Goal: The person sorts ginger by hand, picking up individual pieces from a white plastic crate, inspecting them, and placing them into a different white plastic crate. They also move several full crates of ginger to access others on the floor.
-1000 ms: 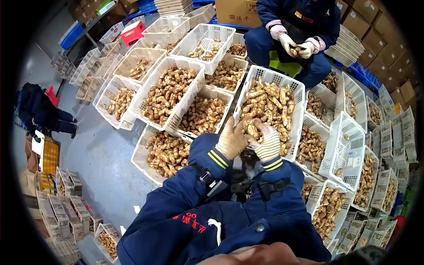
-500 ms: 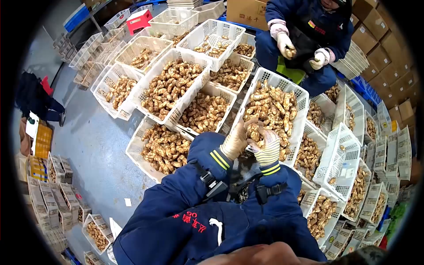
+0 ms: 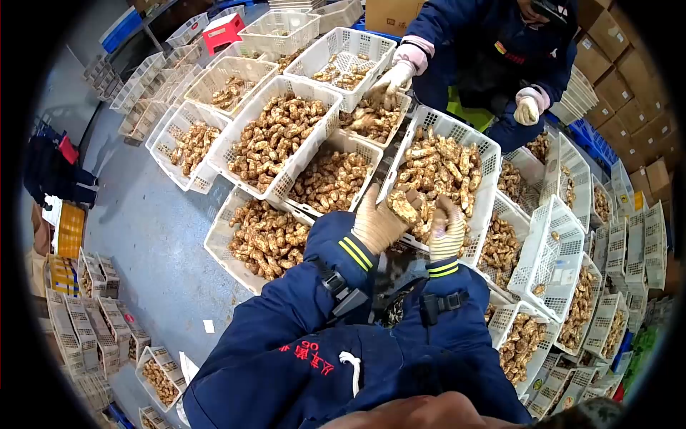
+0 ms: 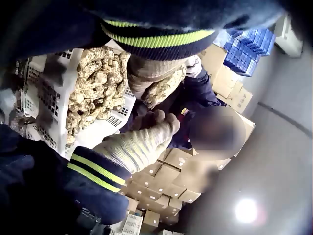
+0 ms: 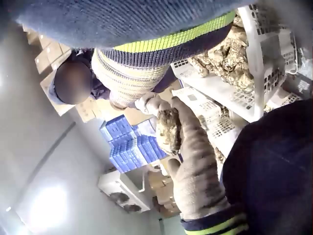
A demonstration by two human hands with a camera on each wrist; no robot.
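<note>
Gloved left hand (image 3: pixel 379 223), in beige knit fabric, holds a stout, knobbly, brown-and-cream mushroom (image 3: pixel 402 207) between thumb and fingers, spread only to the mushroom's thickness; gloved right hand (image 3: pixel 447 230), in cream striped knit, stands just beside it, fingers loosely bent, with nothing visible in its grasp; the mushroom is at the near end of a white, rectangular, perforated plastic crate (image 3: pixel 490 168) heaped with similar pieces (image 3: pixel 444 164); it is probably light, firm yet slightly yielding, easily bruised and not very slippery; its thick middle, lightly held from both sides, should offer the safest hold.
</note>
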